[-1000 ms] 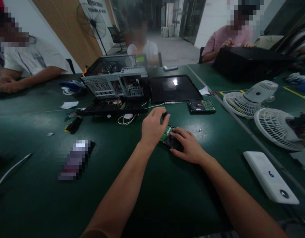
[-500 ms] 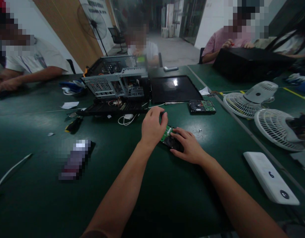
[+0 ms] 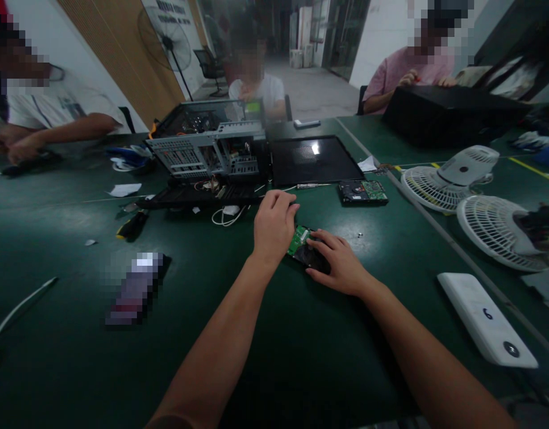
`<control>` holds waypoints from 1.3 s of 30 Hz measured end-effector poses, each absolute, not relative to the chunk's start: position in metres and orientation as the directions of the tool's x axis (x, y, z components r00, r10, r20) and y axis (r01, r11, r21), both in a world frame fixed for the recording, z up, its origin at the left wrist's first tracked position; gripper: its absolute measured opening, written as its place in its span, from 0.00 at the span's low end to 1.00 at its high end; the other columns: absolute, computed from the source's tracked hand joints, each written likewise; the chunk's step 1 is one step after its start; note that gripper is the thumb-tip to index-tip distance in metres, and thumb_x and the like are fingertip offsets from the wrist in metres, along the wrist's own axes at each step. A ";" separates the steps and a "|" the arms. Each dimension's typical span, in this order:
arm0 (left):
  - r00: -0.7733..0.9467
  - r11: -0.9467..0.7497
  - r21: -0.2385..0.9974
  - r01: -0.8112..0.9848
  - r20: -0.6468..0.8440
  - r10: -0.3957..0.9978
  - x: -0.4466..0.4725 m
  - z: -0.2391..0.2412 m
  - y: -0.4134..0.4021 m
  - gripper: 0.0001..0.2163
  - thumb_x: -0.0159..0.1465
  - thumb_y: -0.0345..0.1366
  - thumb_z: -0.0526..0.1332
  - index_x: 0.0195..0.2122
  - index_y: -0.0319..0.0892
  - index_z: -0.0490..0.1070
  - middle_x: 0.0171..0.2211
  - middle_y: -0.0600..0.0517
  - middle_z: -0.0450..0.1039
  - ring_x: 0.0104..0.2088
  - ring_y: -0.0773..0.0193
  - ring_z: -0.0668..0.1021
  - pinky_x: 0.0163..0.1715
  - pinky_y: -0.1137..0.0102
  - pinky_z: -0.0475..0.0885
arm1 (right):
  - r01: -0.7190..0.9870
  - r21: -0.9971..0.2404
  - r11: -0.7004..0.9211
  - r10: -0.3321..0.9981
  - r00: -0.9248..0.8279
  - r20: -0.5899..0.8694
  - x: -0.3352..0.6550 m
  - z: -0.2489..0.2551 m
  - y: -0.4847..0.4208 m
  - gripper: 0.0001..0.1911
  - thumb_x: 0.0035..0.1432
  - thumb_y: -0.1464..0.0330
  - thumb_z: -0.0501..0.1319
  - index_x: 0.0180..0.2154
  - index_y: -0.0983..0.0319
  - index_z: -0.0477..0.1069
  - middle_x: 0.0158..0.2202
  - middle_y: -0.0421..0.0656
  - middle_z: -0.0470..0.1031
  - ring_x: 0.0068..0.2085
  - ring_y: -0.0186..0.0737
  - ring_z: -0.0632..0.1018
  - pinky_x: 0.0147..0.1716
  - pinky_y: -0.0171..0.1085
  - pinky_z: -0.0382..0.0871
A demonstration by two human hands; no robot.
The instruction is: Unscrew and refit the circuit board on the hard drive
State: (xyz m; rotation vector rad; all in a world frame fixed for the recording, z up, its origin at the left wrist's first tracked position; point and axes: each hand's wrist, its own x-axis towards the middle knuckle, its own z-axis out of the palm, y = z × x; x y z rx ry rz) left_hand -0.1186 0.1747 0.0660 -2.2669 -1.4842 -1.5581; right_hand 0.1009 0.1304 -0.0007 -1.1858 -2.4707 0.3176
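Note:
A hard drive with a green circuit board facing up lies on the green table in front of me. My right hand rests flat on its right side, fingers stretched over it, holding it down. My left hand hovers just left of the drive with its fingers curled shut round a small dark handle, likely a screwdriver, whose tip is hidden. A tiny screw lies to the right of the drive.
An open computer case and its black side panel sit further back, beside a second hard drive. Two white fans and a white power bank lie on the right. Other people sit around the table.
My left hand has closed further round the dark handle and shifted slightly up. My right hand has stayed on the drive. The person at the far left has moved their hands.

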 end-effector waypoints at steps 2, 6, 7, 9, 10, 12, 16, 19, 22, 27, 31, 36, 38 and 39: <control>0.070 -0.562 0.457 0.689 0.730 0.680 -0.118 0.066 0.175 0.08 0.72 0.26 0.59 0.48 0.46 0.72 0.47 0.48 0.73 0.49 0.56 0.78 0.52 0.58 0.78 | 0.703 -0.358 0.615 0.788 -0.570 0.234 0.101 0.000 0.130 0.36 0.62 0.54 0.67 0.67 0.59 0.66 0.72 0.56 0.64 0.73 0.63 0.62 0.67 0.63 0.61; 0.083 -0.585 0.460 0.668 0.735 0.673 -0.116 0.064 0.175 0.09 0.71 0.26 0.60 0.48 0.44 0.72 0.47 0.47 0.72 0.49 0.57 0.78 0.52 0.59 0.78 | 0.704 -0.354 0.616 0.787 -0.571 0.234 0.100 0.000 0.130 0.36 0.63 0.54 0.67 0.67 0.60 0.66 0.72 0.56 0.64 0.73 0.62 0.62 0.67 0.63 0.60; 0.090 -0.593 0.461 0.660 0.736 0.671 -0.115 0.064 0.175 0.08 0.71 0.26 0.61 0.48 0.45 0.72 0.47 0.47 0.72 0.49 0.57 0.78 0.52 0.60 0.78 | 0.703 -0.355 0.617 0.786 -0.572 0.234 0.100 0.000 0.130 0.36 0.63 0.54 0.67 0.67 0.60 0.66 0.72 0.56 0.64 0.73 0.62 0.62 0.67 0.62 0.60; 0.103 -0.609 0.467 0.642 0.733 0.672 -0.114 0.062 0.175 0.08 0.70 0.28 0.63 0.48 0.45 0.71 0.46 0.48 0.74 0.49 0.57 0.79 0.50 0.60 0.79 | 0.701 -0.356 0.618 0.785 -0.573 0.235 0.100 -0.001 0.131 0.36 0.62 0.54 0.67 0.67 0.60 0.66 0.72 0.56 0.64 0.73 0.62 0.62 0.67 0.62 0.60; 0.106 -0.615 0.472 0.631 0.733 0.672 -0.113 0.061 0.175 0.08 0.70 0.29 0.64 0.48 0.45 0.70 0.47 0.48 0.75 0.49 0.57 0.79 0.50 0.61 0.79 | 0.700 -0.357 0.618 0.785 -0.572 0.236 0.100 -0.001 0.131 0.36 0.62 0.54 0.67 0.67 0.60 0.66 0.72 0.56 0.63 0.73 0.62 0.62 0.67 0.62 0.60; 0.098 -0.622 0.486 0.614 0.735 0.671 -0.113 0.059 0.176 0.08 0.70 0.29 0.65 0.48 0.45 0.70 0.48 0.47 0.77 0.51 0.56 0.80 0.51 0.60 0.79 | 0.700 -0.359 0.618 0.785 -0.572 0.237 0.101 -0.001 0.131 0.36 0.62 0.54 0.67 0.67 0.60 0.66 0.72 0.56 0.63 0.73 0.62 0.62 0.67 0.62 0.60; 0.043 -0.600 0.548 0.583 0.717 0.696 -0.114 0.053 0.177 0.12 0.68 0.32 0.70 0.47 0.46 0.68 0.48 0.48 0.79 0.51 0.56 0.83 0.50 0.60 0.80 | 0.696 -0.366 0.617 0.786 -0.570 0.240 0.101 0.000 0.130 0.36 0.62 0.55 0.67 0.67 0.58 0.67 0.72 0.56 0.64 0.73 0.63 0.62 0.67 0.63 0.60; -0.021 -0.569 0.612 0.550 0.691 0.723 -0.114 0.052 0.178 0.15 0.66 0.33 0.73 0.45 0.46 0.66 0.48 0.48 0.80 0.49 0.57 0.83 0.48 0.61 0.81 | 0.697 -0.367 0.616 0.786 -0.569 0.241 0.101 0.000 0.131 0.36 0.62 0.55 0.67 0.67 0.58 0.67 0.72 0.56 0.64 0.73 0.63 0.63 0.67 0.63 0.60; -0.020 -0.577 0.608 0.545 0.698 0.716 -0.114 0.055 0.177 0.12 0.67 0.31 0.70 0.44 0.45 0.67 0.49 0.48 0.78 0.51 0.57 0.82 0.48 0.61 0.81 | 0.696 -0.366 0.618 0.785 -0.570 0.242 0.101 -0.001 0.131 0.36 0.62 0.54 0.67 0.68 0.58 0.66 0.72 0.56 0.64 0.72 0.63 0.63 0.66 0.63 0.61; 0.026 -0.595 0.541 0.595 0.727 0.686 -0.115 0.061 0.176 0.08 0.68 0.28 0.67 0.46 0.45 0.72 0.49 0.48 0.74 0.52 0.56 0.78 0.52 0.58 0.78 | 0.694 -0.364 0.621 0.783 -0.570 0.248 0.101 -0.001 0.131 0.36 0.62 0.55 0.67 0.68 0.58 0.66 0.71 0.56 0.64 0.72 0.63 0.63 0.66 0.63 0.61; 0.037 -0.550 0.509 0.663 0.711 0.702 -0.116 0.062 0.175 0.09 0.70 0.30 0.65 0.50 0.47 0.75 0.49 0.47 0.71 0.50 0.55 0.77 0.52 0.57 0.77 | 0.700 -0.361 0.616 0.787 -0.567 0.243 0.100 0.000 0.130 0.35 0.62 0.54 0.67 0.67 0.60 0.67 0.71 0.56 0.64 0.73 0.62 0.63 0.67 0.62 0.60; 0.096 -0.554 0.467 0.689 0.700 0.708 -0.116 0.061 0.175 0.13 0.73 0.26 0.59 0.55 0.45 0.74 0.48 0.47 0.74 0.50 0.55 0.79 0.53 0.57 0.78 | 0.702 -0.365 0.611 0.790 -0.564 0.239 0.100 0.000 0.130 0.35 0.61 0.55 0.67 0.66 0.59 0.67 0.71 0.56 0.64 0.73 0.63 0.63 0.67 0.63 0.60; 0.104 -0.569 0.461 0.680 0.708 0.698 -0.116 0.060 0.175 0.14 0.72 0.26 0.59 0.55 0.46 0.73 0.49 0.47 0.74 0.50 0.56 0.79 0.54 0.58 0.78 | 0.702 -0.364 0.613 0.789 -0.566 0.237 0.100 0.000 0.130 0.35 0.62 0.55 0.67 0.66 0.60 0.67 0.72 0.56 0.64 0.73 0.63 0.63 0.67 0.63 0.60; 0.097 -0.576 0.463 0.674 0.717 0.690 -0.115 0.059 0.175 0.13 0.72 0.26 0.60 0.55 0.46 0.73 0.50 0.47 0.73 0.50 0.57 0.79 0.54 0.58 0.79 | 0.702 -0.362 0.613 0.789 -0.567 0.236 0.099 0.000 0.130 0.35 0.62 0.55 0.67 0.66 0.60 0.67 0.72 0.57 0.64 0.73 0.62 0.63 0.67 0.62 0.60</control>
